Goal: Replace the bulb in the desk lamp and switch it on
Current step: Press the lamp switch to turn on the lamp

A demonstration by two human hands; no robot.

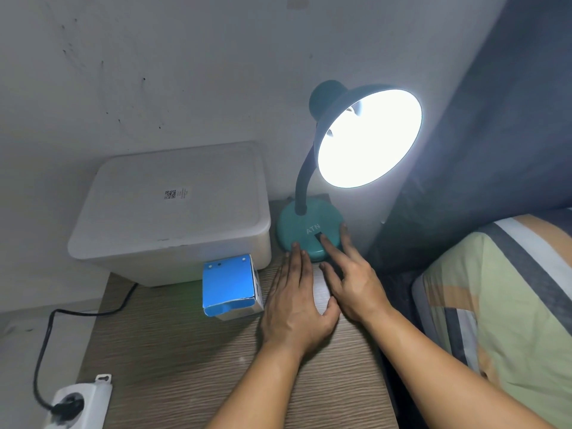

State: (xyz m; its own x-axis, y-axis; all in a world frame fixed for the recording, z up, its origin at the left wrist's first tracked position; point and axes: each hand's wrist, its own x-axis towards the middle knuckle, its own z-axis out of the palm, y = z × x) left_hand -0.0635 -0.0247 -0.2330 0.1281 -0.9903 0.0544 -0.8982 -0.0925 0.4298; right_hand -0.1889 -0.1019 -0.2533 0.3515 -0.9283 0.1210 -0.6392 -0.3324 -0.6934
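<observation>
A teal desk lamp (305, 226) stands at the back of a wooden bedside table (192, 360). Its shade (368, 137) faces me and glows bright white, so the bulb inside is lit and washed out. My right hand (353, 277) is spread, with the index fingertip on the black switch (319, 236) in the lamp's base. My left hand (297, 301) lies flat on the table, fingertips touching the base's front edge. A blue bulb box (229, 286) lies on its side just left of my left hand.
A white lidded plastic bin (173, 209) fills the back left of the table. A black cable (46, 351) runs down to a plug in a white power strip (74, 404) at lower left. A striped pillow (501, 305) and dark headboard (483, 134) are on the right.
</observation>
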